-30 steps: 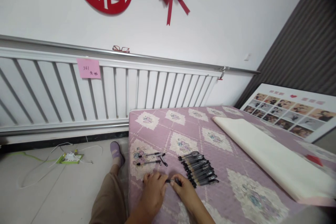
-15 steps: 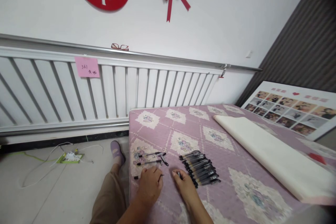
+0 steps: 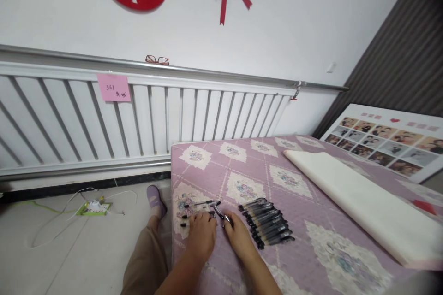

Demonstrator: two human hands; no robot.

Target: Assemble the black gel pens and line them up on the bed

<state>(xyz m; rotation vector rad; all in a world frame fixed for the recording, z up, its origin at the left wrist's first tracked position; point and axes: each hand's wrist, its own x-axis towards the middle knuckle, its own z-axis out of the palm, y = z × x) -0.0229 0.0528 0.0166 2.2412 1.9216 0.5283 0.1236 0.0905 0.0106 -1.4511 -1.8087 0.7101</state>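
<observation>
My left hand (image 3: 202,235) is closed on a black-ended pen (image 3: 184,225), low over the quilted purple bed cover; the fingers hide most of it. Just beyond lie two thin pens, a nearer one (image 3: 187,216) and a farther one (image 3: 200,204). My right hand (image 3: 239,236) pinches a small dark piece with a silvery edge, which looks like a pen cap (image 3: 227,220). Its tip is close to a few loose black caps (image 3: 218,209) between the hands. To the right, several black pens (image 3: 266,222) lie side by side in a slanting row.
The mattress (image 3: 256,179) stands against a white radiator (image 3: 194,115). A folded cream sheet (image 3: 349,198) lies across its right part, near a photo board (image 3: 384,140). On the floor at left are a power strip (image 3: 93,208) and cables, with my leg (image 3: 147,253) alongside the bed.
Both hands have moved slightly away from me. The left carries its pen closer to the two lying pens; the right brings the cap up beside the loose caps.
</observation>
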